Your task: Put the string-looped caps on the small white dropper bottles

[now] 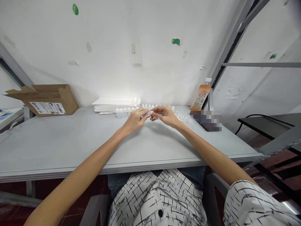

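Note:
My left hand (pixel 136 119) and my right hand (pixel 166 116) meet above the back middle of the table. Between their fingertips is a small translucent white plastic piece (pixel 150 113), partly covered by the fingers. Both hands are closed on it, the left from one side and the right from the other. Just behind my left hand stands a group of small white plastic containers (pixel 121 113), and more of them run along behind both hands. A loose pile of thin white plastic pieces (pixel 185 118) lies to the right of my right hand.
A stack of flat white cartons (pixel 115 105) lies against the wall, left of the containers. An open cardboard box (pixel 51 102) stands at the back left. At the right are an orange drink bottle (pixel 201 95) and a dark, partly blurred flat object (pixel 204 121). Metal posts (pixel 225 59) flank the grey table (pixel 70 141).

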The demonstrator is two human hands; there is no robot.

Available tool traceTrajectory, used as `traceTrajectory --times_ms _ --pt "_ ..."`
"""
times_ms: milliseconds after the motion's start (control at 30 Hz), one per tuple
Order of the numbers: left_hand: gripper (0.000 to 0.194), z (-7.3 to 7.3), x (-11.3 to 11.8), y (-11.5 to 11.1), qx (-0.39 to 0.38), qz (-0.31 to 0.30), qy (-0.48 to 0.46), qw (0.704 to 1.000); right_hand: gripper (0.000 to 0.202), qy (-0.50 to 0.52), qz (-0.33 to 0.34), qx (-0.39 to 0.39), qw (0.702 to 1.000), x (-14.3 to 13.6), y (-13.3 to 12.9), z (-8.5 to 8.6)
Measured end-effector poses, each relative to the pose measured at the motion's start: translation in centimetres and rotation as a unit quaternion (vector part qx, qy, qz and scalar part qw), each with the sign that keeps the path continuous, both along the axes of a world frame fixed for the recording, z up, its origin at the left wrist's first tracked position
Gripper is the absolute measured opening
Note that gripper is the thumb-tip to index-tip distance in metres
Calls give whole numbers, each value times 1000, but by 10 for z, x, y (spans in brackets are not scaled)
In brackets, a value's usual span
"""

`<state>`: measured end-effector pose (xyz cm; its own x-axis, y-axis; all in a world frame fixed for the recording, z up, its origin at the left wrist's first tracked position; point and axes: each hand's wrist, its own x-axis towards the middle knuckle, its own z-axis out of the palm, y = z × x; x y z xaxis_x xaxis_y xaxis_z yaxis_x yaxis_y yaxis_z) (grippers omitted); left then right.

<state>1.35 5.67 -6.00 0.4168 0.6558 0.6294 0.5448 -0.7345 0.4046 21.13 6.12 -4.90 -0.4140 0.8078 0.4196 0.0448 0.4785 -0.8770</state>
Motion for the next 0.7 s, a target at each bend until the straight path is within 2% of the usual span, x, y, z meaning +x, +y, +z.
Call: traceTrajectory --times_ms 167,367,567,700 --pt "26 -4 -1 2 19 -7 7 1000 44 -1 3 1 1000 0 -3 -1" --pt "25 -11 -2 5 121 2 48 991 42 43 16 -26 999 -3 -2 -5" --pt "22 -12 -4 7 282 9 116 952 37 106 21 -75 991 -4 1 -11" --pt "27 -12 -4 6 346 28 154 925 34 121 29 -105 987 -3 2 -12"
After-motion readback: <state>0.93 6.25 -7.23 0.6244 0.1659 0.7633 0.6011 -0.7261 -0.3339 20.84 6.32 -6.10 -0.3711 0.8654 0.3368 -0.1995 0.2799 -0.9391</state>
